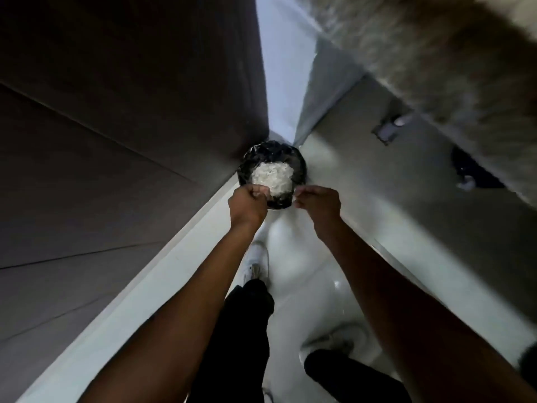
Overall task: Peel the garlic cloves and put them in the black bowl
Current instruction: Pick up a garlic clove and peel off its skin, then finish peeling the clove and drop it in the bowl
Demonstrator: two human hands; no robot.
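Round black container [271, 158], glossy, looks lined with a black bag, stands on the white floor in the corner where the dark wall meets the lighter one. Whether it is the black bowl cannot be told. Inside it, a heap of white papery flakes [272, 176], likely garlic skins, piled toward the near side; no single clove can be made out, too blurred. Left hand [247, 204] sits at the container's near-left rim, fingers curled, pinching something pale at the edge of the heap. Right hand [319, 202] sits at the near-right rim, fingers curled in a pinch; what it holds cannot be told.
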